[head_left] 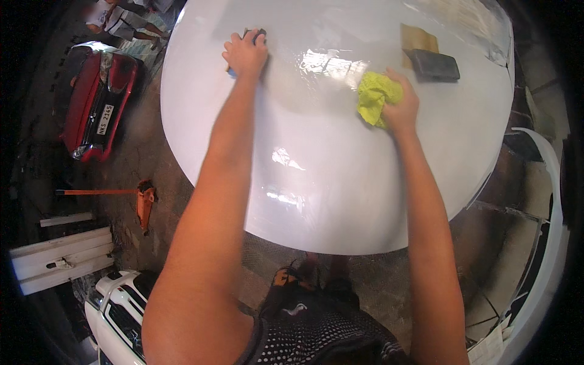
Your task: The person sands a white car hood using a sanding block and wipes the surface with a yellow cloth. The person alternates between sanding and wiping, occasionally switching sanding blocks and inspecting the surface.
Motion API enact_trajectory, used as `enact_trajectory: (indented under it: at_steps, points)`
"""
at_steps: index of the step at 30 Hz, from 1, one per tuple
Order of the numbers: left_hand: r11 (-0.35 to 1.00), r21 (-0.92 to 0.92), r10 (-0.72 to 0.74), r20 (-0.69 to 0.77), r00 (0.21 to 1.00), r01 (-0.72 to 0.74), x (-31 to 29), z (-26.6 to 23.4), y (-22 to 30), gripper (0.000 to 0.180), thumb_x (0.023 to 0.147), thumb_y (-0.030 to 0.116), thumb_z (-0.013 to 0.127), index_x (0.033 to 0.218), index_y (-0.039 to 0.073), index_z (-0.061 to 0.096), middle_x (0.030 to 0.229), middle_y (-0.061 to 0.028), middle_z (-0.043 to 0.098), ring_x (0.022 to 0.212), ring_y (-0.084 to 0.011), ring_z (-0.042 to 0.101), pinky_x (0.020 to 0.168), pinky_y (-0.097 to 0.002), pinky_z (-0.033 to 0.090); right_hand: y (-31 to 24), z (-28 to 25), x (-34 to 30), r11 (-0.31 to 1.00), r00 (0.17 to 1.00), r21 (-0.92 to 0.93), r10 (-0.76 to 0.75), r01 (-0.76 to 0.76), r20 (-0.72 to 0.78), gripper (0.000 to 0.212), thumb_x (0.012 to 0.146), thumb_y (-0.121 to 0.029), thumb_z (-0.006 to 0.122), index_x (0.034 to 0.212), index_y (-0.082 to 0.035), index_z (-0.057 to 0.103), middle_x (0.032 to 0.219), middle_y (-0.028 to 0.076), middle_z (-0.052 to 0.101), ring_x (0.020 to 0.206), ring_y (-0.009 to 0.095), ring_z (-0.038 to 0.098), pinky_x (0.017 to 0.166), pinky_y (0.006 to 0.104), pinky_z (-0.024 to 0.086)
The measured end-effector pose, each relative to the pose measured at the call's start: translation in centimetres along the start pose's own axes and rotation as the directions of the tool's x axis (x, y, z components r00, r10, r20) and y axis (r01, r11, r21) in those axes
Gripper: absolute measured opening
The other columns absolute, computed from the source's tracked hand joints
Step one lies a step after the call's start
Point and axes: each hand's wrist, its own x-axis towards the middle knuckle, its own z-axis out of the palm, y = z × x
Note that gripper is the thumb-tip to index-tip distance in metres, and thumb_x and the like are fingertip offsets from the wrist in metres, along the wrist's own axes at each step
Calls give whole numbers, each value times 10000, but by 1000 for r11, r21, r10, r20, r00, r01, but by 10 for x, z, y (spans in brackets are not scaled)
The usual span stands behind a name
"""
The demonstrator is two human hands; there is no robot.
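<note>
A large, glossy white car hood [328, 201] lies in front of me, with wet-looking patches shining in the light. My left hand [246, 55] is closed over a small dark block [260, 35] on the hood's far left part; a bit of blue shows under the palm, and the fingers cover most of the block. Bunched in my right hand [403, 106] is a yellow-green cloth [374, 97], resting against the hood right of the middle. Beyond that hand lie a dark grey sanding block [435, 66] and a folded brown piece of sandpaper [418, 39], partly overlapping.
To the left stand a red car [100, 103] and an orange floor jack [145, 204] with a long handle. Below them are white panels [64, 258] and a white car front [118, 316]. A curved white part [550, 182] is at the right. Another person [125, 24] stands far left.
</note>
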Motion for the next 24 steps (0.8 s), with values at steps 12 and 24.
enact_trajectory:
  at_steps: [12,24]
  points:
    - [997,69,-24,3,1000,24,17,-3,-19,269,975,347,554,1110,259,770,1031,-134,669,971,-357,599,831,-503,447,-1,0,-3,1000,1000,-17,9,-9,-22,404,735,-172,823,1100,-109,662,1267,135,707,1139,327,693,950,387,544]
    - [911,-157,377,-56,925,-381,-74,-23,52,236,860,274,754,1091,243,792,903,-93,603,865,-318,558,730,-442,413,-2,-7,-1,998,999,-47,42,-43,-19,422,727,-168,819,1113,-118,657,1254,123,708,1153,330,681,954,388,539]
